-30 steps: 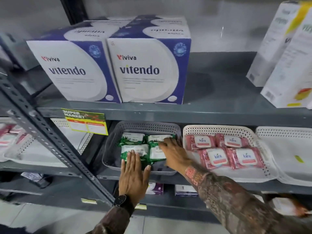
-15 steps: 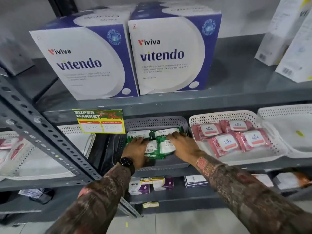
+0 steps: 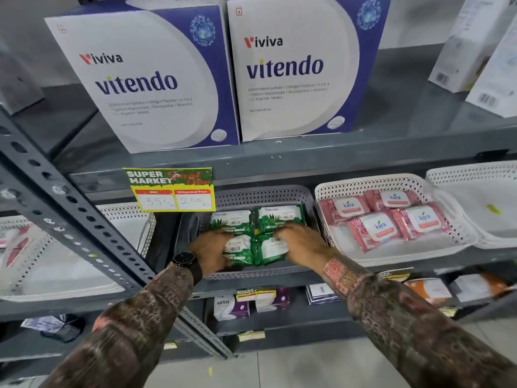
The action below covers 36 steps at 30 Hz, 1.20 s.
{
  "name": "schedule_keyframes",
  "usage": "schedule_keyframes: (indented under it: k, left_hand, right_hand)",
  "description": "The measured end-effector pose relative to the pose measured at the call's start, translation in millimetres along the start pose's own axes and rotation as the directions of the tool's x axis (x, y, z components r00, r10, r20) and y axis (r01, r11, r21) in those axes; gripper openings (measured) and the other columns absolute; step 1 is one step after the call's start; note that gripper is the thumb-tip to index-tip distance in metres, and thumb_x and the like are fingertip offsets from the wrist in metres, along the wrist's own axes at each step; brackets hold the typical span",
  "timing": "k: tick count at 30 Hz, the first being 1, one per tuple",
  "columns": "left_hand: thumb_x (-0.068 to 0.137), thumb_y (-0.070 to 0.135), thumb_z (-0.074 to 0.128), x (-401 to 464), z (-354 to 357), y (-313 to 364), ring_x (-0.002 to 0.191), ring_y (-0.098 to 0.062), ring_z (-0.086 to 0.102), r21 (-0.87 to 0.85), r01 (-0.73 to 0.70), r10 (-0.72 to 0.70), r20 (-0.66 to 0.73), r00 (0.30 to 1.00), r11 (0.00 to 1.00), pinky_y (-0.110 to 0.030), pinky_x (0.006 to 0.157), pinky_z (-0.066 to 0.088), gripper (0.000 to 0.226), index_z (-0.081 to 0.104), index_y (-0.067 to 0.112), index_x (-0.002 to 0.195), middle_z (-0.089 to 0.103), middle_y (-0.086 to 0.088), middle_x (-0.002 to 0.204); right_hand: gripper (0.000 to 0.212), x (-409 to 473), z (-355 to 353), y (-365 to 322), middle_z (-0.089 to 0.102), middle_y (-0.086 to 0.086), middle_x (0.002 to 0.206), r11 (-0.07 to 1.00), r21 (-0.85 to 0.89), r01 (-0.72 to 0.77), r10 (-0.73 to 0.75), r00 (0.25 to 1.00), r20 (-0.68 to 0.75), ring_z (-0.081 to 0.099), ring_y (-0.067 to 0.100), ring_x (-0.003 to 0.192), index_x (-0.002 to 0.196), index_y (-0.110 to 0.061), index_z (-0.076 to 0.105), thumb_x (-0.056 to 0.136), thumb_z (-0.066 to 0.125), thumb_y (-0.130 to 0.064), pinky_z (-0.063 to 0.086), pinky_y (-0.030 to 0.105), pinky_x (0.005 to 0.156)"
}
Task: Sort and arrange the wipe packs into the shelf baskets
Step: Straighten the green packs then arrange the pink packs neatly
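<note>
We take the middle basket (image 3: 263, 196) as landmark. In it lie four packs (image 3: 256, 236), two behind, two in front. Our left hand (image 3: 211, 254) rests on the front left pack, right hand (image 3: 303, 245) on the front right. Just right: a second basket (image 3: 363, 183) holding four packs (image 3: 383, 217). Above: two boxes (image 3: 223, 71), side by side.

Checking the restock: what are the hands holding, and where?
Left hand and right hand press the outer sides of the front green-and-white wipe packs.
</note>
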<state>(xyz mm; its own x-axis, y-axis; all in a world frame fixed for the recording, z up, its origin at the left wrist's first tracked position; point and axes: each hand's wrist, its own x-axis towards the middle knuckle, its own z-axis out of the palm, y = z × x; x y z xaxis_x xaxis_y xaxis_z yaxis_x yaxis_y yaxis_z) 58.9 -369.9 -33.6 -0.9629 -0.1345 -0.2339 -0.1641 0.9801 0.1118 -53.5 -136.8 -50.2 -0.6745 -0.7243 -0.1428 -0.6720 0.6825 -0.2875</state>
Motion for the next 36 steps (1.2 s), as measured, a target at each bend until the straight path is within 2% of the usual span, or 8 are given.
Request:
schedule_keyframes:
  k: [6, 10, 16, 23, 27, 31, 34, 36]
  left_hand:
    - [0.105, 0.043, 0.048, 18, -5, -2, 0.135, -0.030, 0.059, -0.123, 0.005, -0.041, -0.292, 0.956, 0.992, -0.038, 0.109, 0.047, 0.048, 0.054, 0.021, 0.148, 0.059, -0.009, 0.151]
    - [0.109, 0.050, 0.018, 49, 22, 13, 0.162, -0.028, -0.009, -0.020, 0.061, -0.063, -0.071, 0.995, 0.998, -0.045, 0.132, -0.001, 0.072, 0.002, 0.008, 0.165, -0.005, -0.012, 0.175]
    - [0.105, 0.059, 0.008, 59, 42, 23, 0.158, -0.020, -0.024, -0.011, 0.109, -0.110, -0.045, 0.993, 0.994, -0.042, 0.128, -0.017, 0.076, -0.014, 0.014, 0.163, -0.025, -0.005, 0.172]
    - [0.106, 0.059, 0.013, 60, 22, 30, 0.161, -0.021, -0.013, -0.027, 0.134, -0.135, -0.010, 0.991, 0.991, -0.044, 0.131, -0.007, 0.077, -0.006, 0.013, 0.165, -0.015, -0.007, 0.174]
    - [0.108, 0.052, 0.027, 63, 3, 43, 0.159, -0.030, 0.023, -0.153, 0.083, -0.112, -0.187, 0.976, 0.985, -0.046, 0.129, 0.020, 0.065, 0.023, 0.017, 0.162, 0.019, -0.009, 0.173]
    - [0.104, 0.040, 0.048, 76, -31, 137, 0.131, -0.032, 0.061, -0.195, -0.062, -0.022, -0.404, 0.914, 0.979, -0.039, 0.110, 0.048, 0.050, 0.053, 0.019, 0.149, 0.063, -0.013, 0.146]
    - [0.099, 0.037, 0.050, 88, -30, 226, 0.097, -0.033, 0.075, -0.175, -0.164, 0.070, -0.446, 0.892, 0.971, -0.035, 0.081, 0.057, 0.037, 0.071, 0.028, 0.128, 0.079, -0.012, 0.113]
    - [0.098, 0.038, 0.052, 99, -21, 280, 0.100, -0.028, 0.073, -0.078, -0.190, 0.150, -0.359, 0.921, 0.979, -0.033, 0.085, 0.055, 0.038, 0.068, 0.030, 0.131, 0.077, -0.008, 0.120]
  right_hand:
    - [0.072, 34, -9, -3, 0.041, 0.009, 0.164, 0.991, 0.132, 0.017, 0.008, 0.982, -0.190, 0.054, 0.028, 0.140, 0.158, -0.025, 0.040, 0.097, 0.063, -0.055, 0.042, 0.047, 0.119]
    - [0.087, 61, 18, -7, -0.019, 0.010, 0.174, 0.995, -0.021, -0.097, 0.097, 0.995, -0.018, -0.016, 0.035, 0.161, 0.167, -0.023, -0.008, 0.101, 0.020, -0.073, -0.002, 0.064, 0.128]
    - [0.083, 58, 34, 10, -0.033, 0.008, 0.170, 0.988, -0.063, -0.141, 0.144, 0.989, 0.038, -0.030, 0.031, 0.157, 0.164, -0.026, -0.017, 0.101, 0.008, -0.073, -0.012, 0.067, 0.125]
    - [0.087, 51, 11, 13, -0.032, 0.008, 0.170, 0.995, 0.025, -0.100, 0.098, 0.992, 0.081, -0.029, 0.031, 0.158, 0.165, -0.025, -0.017, 0.101, 0.016, -0.074, -0.013, 0.063, 0.126]
    - [0.077, 34, -4, 26, -0.005, 0.009, 0.177, 0.993, 0.097, 0.062, -0.040, 0.976, -0.213, -0.010, 0.031, 0.163, 0.167, -0.023, 0.002, 0.107, 0.035, -0.057, -0.002, 0.058, 0.131]
    - [0.063, -18, -56, 98, 0.027, 0.012, 0.172, 0.988, 0.154, 0.002, 0.058, 0.921, -0.386, 0.023, 0.032, 0.160, 0.161, -0.018, 0.034, 0.104, 0.057, -0.029, 0.021, 0.054, 0.130]
    - [0.058, -60, -89, 177, 0.049, 0.009, 0.157, 0.980, 0.138, -0.142, 0.179, 0.935, -0.307, 0.049, 0.033, 0.143, 0.150, -0.019, 0.052, 0.095, 0.068, -0.014, 0.044, 0.050, 0.118]
    - [0.056, -89, -104, 226, 0.053, 0.007, 0.151, 0.975, 0.085, -0.206, 0.219, 0.955, -0.198, 0.053, 0.031, 0.138, 0.146, -0.019, 0.055, 0.093, 0.070, -0.012, 0.050, 0.046, 0.112]
